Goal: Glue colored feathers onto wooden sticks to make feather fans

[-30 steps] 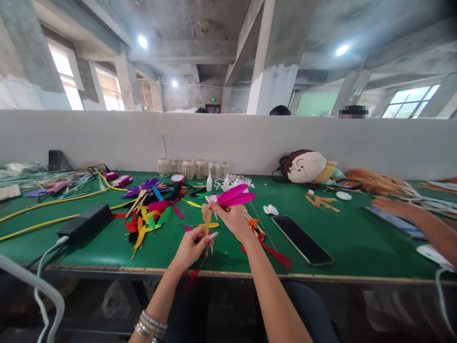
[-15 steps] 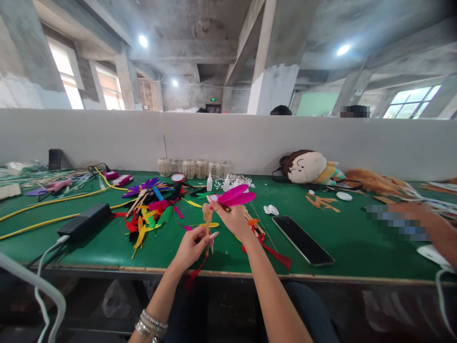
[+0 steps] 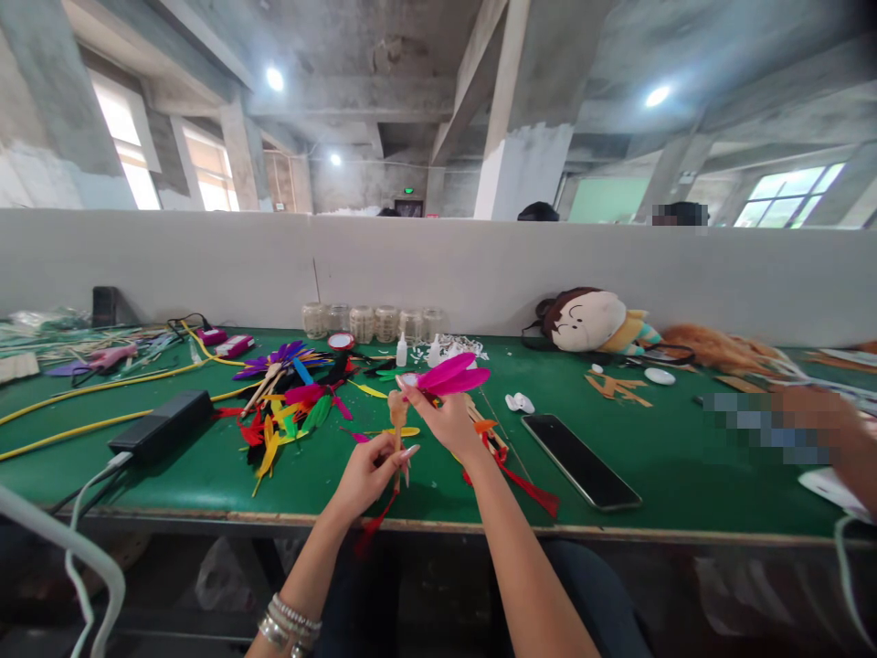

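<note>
My left hand [image 3: 366, 475] is closed around a slim wooden stick [image 3: 397, 413], which stands upright and has a pale, uneven lump at its top. A dark red tassel [image 3: 371, 533] hangs below that hand. Just above, my right hand [image 3: 447, 422] pinches magenta feathers [image 3: 453, 375] that point right. By its fingertips is a small round whitish piece [image 3: 409, 378], close to the stick's top; whether they touch I cannot tell. Loose coloured feathers [image 3: 274, 429] lie to the left, around a purple feather fan [image 3: 278, 361] with wooden handles.
Several glass jars [image 3: 363, 323] and white glue bottles [image 3: 401, 351] stand towards the white partition [image 3: 438, 265]. A phone [image 3: 581, 461] and an earbud case [image 3: 520, 403] lie right. A black adapter [image 3: 162, 428] sits left. Another person's hand [image 3: 818, 416] is far right, partly blurred.
My two hands and what they hold stay practically still. At the far right, the other person's hand has shifted slightly to the right.
</note>
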`<state>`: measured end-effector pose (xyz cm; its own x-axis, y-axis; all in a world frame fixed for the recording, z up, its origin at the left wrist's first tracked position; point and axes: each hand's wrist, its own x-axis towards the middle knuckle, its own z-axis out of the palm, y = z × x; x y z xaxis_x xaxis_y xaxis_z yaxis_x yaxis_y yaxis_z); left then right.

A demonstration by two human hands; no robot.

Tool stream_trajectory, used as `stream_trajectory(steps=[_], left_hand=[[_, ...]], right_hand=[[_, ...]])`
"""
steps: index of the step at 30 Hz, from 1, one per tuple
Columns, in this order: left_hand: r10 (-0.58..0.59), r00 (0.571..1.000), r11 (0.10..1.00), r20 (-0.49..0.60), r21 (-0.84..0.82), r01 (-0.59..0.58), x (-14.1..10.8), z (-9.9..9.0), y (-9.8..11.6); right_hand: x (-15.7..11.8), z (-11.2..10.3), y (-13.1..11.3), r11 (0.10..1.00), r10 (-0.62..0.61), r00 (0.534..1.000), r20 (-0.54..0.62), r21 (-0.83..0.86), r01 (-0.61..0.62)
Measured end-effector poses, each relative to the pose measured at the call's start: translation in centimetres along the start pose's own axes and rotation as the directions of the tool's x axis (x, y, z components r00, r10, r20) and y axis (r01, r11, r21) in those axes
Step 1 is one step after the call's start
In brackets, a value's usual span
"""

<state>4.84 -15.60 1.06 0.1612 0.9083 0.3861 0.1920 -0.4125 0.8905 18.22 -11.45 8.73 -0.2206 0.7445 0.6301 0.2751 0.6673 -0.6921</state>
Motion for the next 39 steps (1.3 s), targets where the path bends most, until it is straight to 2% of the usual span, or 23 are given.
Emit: stream_trajectory(steps=[6, 9, 11, 13, 15, 17, 21, 24, 28, 34, 37, 39], left_hand=[[-0.016, 0.998, 0.999, -0.060, 0.048, 0.019, -0.1, 0.0, -0.1], [-0.034, 0.992, 0.994, -0.123, 0.101, 0.046, -0.1, -0.2, -0.2], [-0.063, 0.983, 0.990, -0.172, 0.116, 0.084, 0.0, -0.2, -0.3], [-0.097, 0.970, 0.986, -0.223, 0.112, 0.125, 0.0, -0.3, -0.3], [-0.133, 0.954, 0.982, -0.269, 0.093, 0.163, 0.1, -0.3, -0.2], [-0.169, 0.939, 0.979, -0.300, 0.059, 0.195, 0.1, -0.3, -0.2], [-0.215, 0.925, 0.976, -0.312, -0.025, 0.218, 0.1, -0.3, -0.1], [-0.211, 0.933, 0.977, -0.291, -0.037, 0.209, 0.1, -0.3, -0.4], [-0.183, 0.946, 0.980, -0.268, 0.025, 0.197, 0.2, -0.3, -0.8], [-0.171, 0.966, 0.980, -0.195, 0.071, 0.188, 0.1, -0.3, -0.6], [-0.189, 0.965, 0.979, -0.181, 0.038, 0.199, 0.1, -0.2, -0.4], [-0.195, 0.963, 0.979, -0.189, 0.028, 0.204, 0.1, -0.2, -0.4]], right_hand=[[0.1, -0.9, -0.1, 0.978, 0.029, 0.981, 0.189, -0.209, 0.011], [0.0, -1.6, -0.1, 0.960, 0.093, 0.958, 0.271, -0.280, -0.014], [-0.1, -2.1, 0.1, 0.952, 0.180, 0.915, 0.361, -0.297, -0.070], [-0.2, -2.5, 0.7, 0.947, 0.262, 0.850, 0.458, -0.293, -0.135], [-0.4, -2.6, 1.3, 0.947, 0.302, 0.799, 0.519, -0.263, -0.187], [-0.6, -2.5, 1.9, 0.952, 0.303, 0.793, 0.529, -0.207, -0.225], [-0.6, -2.3, 2.0, 0.961, 0.277, 0.829, 0.486, -0.120, -0.251], [-0.4, -2.4, 1.4, 0.960, 0.277, 0.857, 0.435, -0.166, -0.226], [-0.2, -2.4, 1.2, 0.947, 0.293, 0.875, 0.386, -0.240, -0.212], [-0.2, -2.7, 1.9, 0.954, 0.253, 0.909, 0.332, -0.240, -0.178], [-0.4, -3.9, 2.0, 0.954, 0.282, 0.885, 0.370, -0.205, -0.218], [-0.8, -5.2, 2.0, 0.924, 0.378, 0.811, 0.447, -0.234, -0.302]])
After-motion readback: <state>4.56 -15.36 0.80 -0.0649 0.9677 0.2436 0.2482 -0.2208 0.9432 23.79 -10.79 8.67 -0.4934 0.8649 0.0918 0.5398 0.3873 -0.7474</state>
